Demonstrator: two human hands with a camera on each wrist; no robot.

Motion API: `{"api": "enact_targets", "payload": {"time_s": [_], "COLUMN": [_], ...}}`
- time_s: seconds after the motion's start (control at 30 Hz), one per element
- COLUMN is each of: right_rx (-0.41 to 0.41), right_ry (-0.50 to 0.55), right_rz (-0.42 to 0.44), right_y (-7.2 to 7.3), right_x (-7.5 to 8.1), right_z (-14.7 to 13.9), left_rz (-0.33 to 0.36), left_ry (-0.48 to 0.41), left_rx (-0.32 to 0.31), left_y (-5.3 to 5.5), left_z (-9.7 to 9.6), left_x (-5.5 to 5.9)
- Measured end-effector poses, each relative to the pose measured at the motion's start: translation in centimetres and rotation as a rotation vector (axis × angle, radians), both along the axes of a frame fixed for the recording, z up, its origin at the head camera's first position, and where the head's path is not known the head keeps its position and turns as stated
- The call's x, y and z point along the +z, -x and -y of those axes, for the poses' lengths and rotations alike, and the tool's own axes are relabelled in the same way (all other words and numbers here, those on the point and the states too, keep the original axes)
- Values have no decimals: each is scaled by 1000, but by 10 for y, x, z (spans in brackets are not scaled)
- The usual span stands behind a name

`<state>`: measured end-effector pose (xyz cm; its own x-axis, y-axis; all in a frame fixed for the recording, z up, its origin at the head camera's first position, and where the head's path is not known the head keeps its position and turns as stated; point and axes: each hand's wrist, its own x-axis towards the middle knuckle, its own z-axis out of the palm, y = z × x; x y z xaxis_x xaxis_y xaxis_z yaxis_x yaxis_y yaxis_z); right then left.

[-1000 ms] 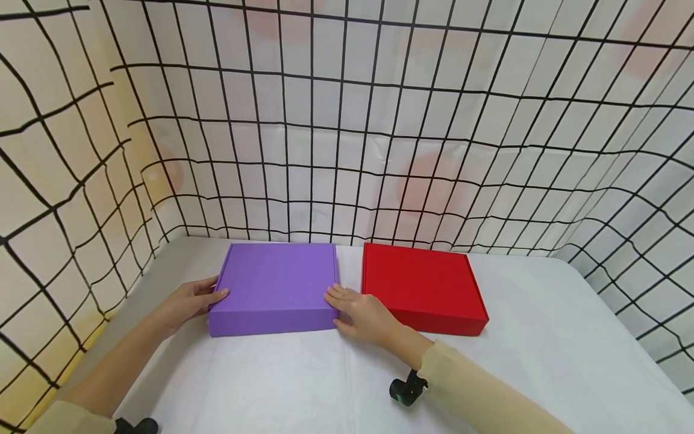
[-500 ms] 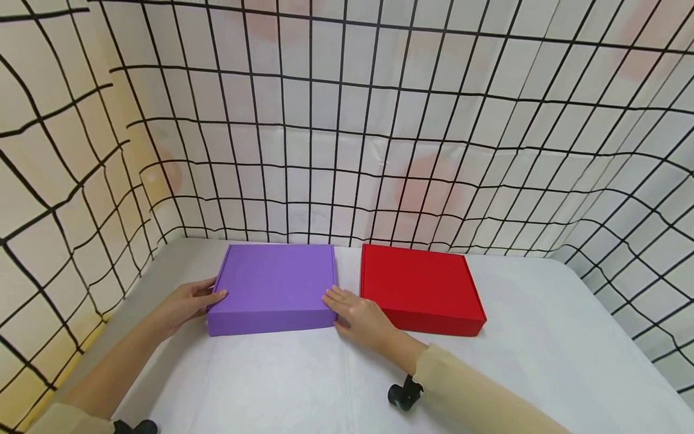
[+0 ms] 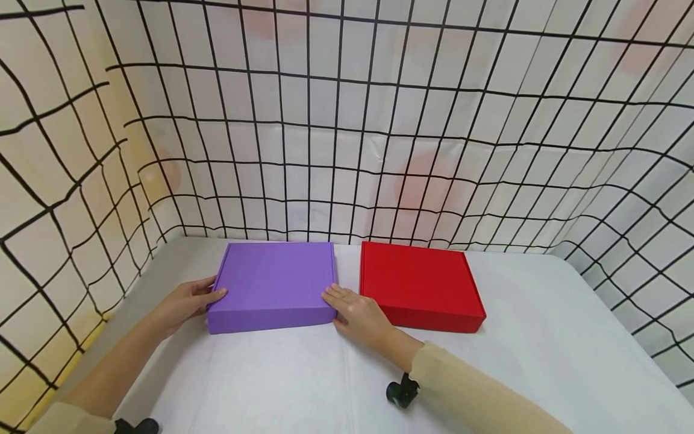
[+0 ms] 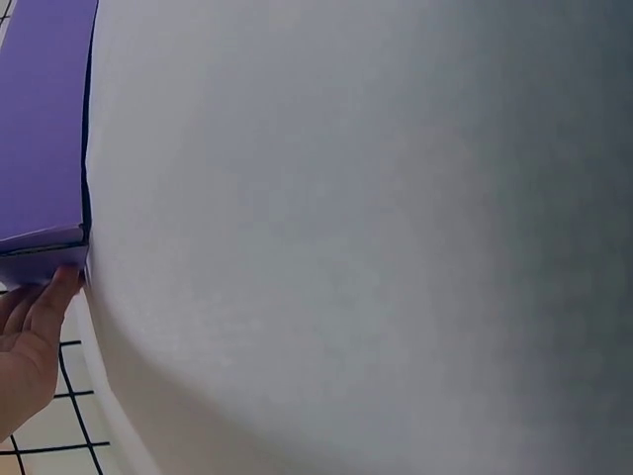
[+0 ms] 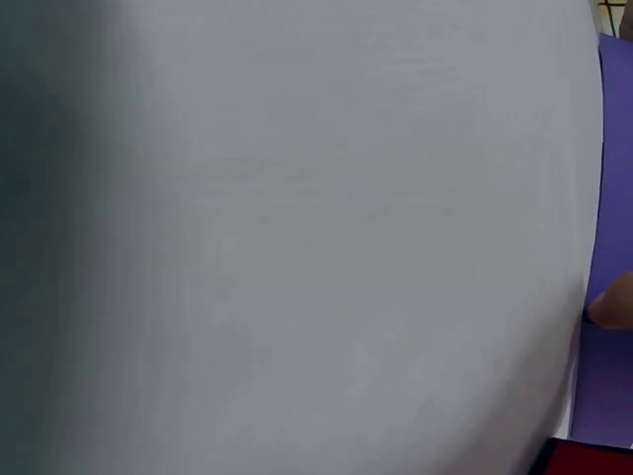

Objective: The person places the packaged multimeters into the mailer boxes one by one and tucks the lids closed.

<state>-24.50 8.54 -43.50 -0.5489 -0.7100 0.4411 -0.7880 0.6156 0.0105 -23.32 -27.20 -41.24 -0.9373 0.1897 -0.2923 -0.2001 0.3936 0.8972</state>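
A flat purple cardboard box (image 3: 273, 277), lid closed, lies on the white table in the head view, left of centre. My left hand (image 3: 187, 304) grips its left side, thumb over the top edge and fingers along the side. At the front right corner, my right hand (image 3: 360, 316) holds the box with fingers over the top edge and thumb low by the front. The left wrist view shows left fingertips (image 4: 61, 282) against the box's end. In the right wrist view, a digit (image 5: 615, 305) presses the purple front face.
A similar closed red box (image 3: 420, 283) lies just right of the purple one, a narrow gap between them. Black wire grid panels (image 3: 347, 150) stand behind and at both sides of the white-covered table (image 3: 542, 361).
Hands and both boxes keep nearly the same positions; only a slight shift of the head view shows.
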Motion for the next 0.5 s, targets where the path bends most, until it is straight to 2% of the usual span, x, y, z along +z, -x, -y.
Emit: {"api": "enact_targets", "payload": {"time_s": [0.13,0.23,0.33,0.5], "right_rx": [-7,-37,-105,-262], "right_ry": [5,26,94,251], "right_rz": [13,102,307,754], "right_y": [-1,-2,-4,6], "right_x": [4,10,15,29], "right_z": [0,2,7,23], "left_rz": [-2,0,2,-8], "left_ry": [0,-7,-13,-11], "left_rx": [7,11,12,18], "left_y": [-1,-2,-2,-1], "left_z": [-1,-2,-2,0], "left_x": [1,-1,-2,-2]}}
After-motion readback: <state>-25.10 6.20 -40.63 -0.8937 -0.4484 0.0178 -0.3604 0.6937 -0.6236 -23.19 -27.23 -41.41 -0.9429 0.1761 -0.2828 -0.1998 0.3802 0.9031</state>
